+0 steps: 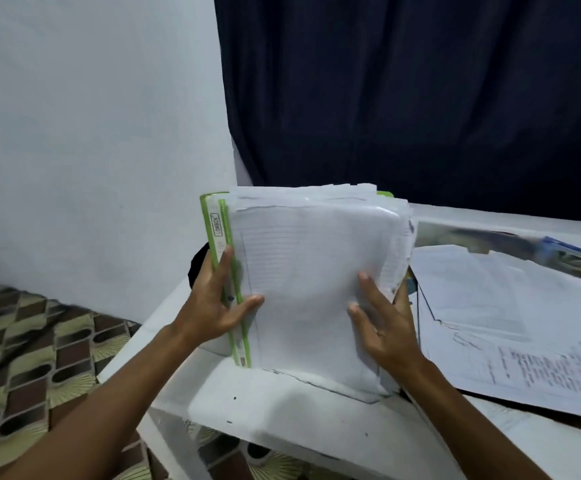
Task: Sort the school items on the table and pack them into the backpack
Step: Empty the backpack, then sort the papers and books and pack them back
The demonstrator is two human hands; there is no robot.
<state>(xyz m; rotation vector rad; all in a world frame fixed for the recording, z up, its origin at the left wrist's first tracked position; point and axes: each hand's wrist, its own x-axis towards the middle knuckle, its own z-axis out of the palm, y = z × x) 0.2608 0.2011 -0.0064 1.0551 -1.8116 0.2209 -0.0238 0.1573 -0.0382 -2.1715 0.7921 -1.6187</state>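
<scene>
A thick bundle of white papers (310, 271) in a clear folder with a green spine (214, 226) stands upright on its lower edge on the white table (282, 417). My left hand (218, 306) grips the green spine side, thumb across the front sheet. On the bundle's right edge, my right hand (382, 327) holds it with fingers on the front and thumb behind. A black shape (197, 263), possibly the backpack, shows just behind the folder at the left; most of it is hidden.
More loose papers and printed sheets (511, 317) lie spread over the table to the right, with a blue-edged book or folder (566, 251) at the far right. A dark curtain hangs behind, a white wall stands at left, and patterned floor (29, 358) lies below left.
</scene>
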